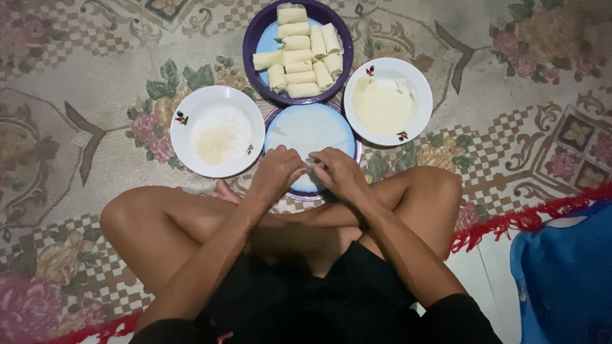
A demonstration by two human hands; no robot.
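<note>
The left hand (275, 173) and the right hand (339, 172) meet over the near edge of a purple plate (280, 118), and the fingers are curled together on a thin pale wrapper (309, 130) that lies on this plate. What exactly the fingertips pinch, I cannot tell. Just beyond the hands stands a purple bowl (252, 32) with many rolled pieces (299, 51). Left of the hands is a white bowl of crumbs (218, 130), right of them a white bowl of pale batter (387, 100). All stand on a flowered carpet (76, 95).
</note>
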